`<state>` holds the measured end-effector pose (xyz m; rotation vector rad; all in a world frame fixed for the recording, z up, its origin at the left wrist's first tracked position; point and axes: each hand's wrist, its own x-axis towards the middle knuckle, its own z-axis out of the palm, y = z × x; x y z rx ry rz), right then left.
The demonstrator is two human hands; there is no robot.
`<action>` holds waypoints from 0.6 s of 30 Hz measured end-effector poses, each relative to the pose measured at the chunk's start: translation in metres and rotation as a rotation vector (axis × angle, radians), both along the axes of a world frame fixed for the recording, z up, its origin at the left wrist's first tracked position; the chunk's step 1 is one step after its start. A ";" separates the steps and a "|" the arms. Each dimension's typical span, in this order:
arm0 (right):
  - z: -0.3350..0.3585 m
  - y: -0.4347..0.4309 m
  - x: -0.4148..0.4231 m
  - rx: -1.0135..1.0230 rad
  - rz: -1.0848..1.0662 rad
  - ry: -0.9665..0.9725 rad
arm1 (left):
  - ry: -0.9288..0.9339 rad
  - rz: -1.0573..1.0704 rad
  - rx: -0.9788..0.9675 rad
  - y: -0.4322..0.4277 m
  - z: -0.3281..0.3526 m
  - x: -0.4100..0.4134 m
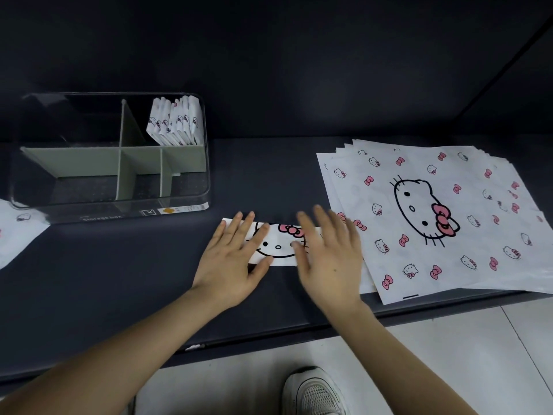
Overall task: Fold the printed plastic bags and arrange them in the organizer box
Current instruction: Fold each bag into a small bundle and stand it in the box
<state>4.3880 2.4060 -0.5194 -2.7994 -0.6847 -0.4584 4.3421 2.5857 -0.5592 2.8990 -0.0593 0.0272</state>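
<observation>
A white plastic bag (279, 244) printed with a cat face and pink bow lies folded into a narrow strip on the dark table. My left hand (236, 259) presses flat on its left end, fingers straight. My right hand (327, 256) lies flat over its right end, fingers spread. A stack of unfolded printed bags (434, 217) sits to the right. The clear organizer box (110, 205) with grey-green dividers stands at the back left; several folded bags (176, 121) stand upright in its back right compartment.
Another printed bag (18, 232) pokes in at the left edge. The table's front edge (269, 333) runs just below my wrists, with tiled floor and a white shoe (314, 390) beneath. A dark wall rises behind the box.
</observation>
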 end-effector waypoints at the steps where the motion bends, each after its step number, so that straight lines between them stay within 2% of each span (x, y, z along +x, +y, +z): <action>1: -0.004 0.008 -0.001 -0.085 0.060 0.056 | 0.000 0.000 0.001 0.000 0.000 0.000; 5: -0.027 0.013 0.000 -0.257 0.114 0.289 | -0.006 -0.007 0.018 0.000 0.000 0.001; 12: -0.027 -0.032 -0.010 -0.270 -0.084 0.326 | 0.020 -0.046 0.043 0.007 0.005 0.001; 18: -0.018 -0.042 -0.013 -0.209 -0.102 0.285 | -0.006 -0.105 0.092 0.014 0.003 0.004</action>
